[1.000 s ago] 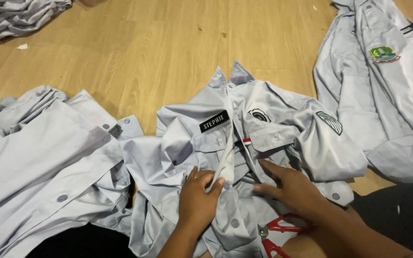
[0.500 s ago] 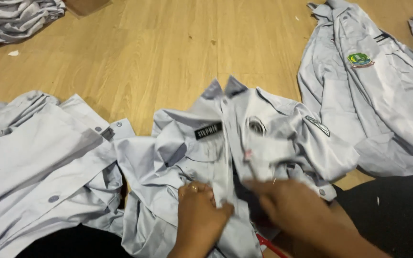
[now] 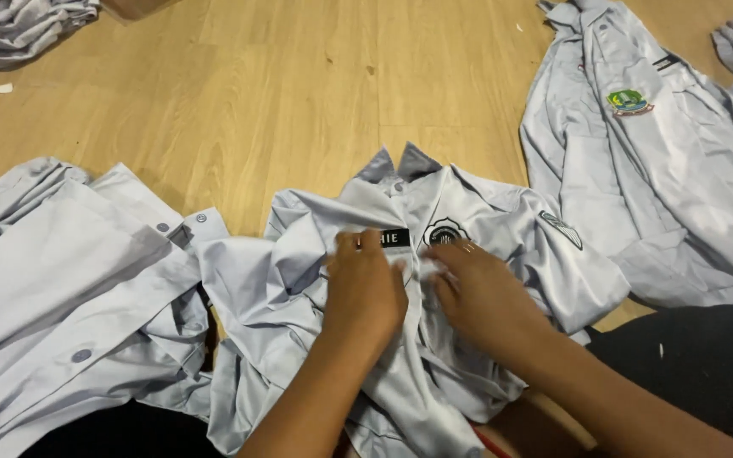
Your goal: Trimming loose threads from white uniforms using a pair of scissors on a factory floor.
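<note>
My left fingers [image 3: 358, 250] pinch the shirt [image 3: 434, 297] front by its black name patch [image 3: 394, 238], while my right fingers [image 3: 451, 263] press flat beside the round badge [image 3: 445, 231]. The shirt lies open on the wood floor [image 3: 299, 102] between two other shirts [image 3: 61, 288]. I'd keep both plackets taut and aligned, smoothing outward.

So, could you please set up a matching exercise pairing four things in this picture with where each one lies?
Things:
1. shirt under both hands
2. shirt with green crest
3. folded shirt pile
4. black name patch

Places:
A. top left corner
B. by the left hand fingers
C. centre of the floor
D. upper right

Pairs: 1-C, 2-D, 3-A, 4-B
</note>
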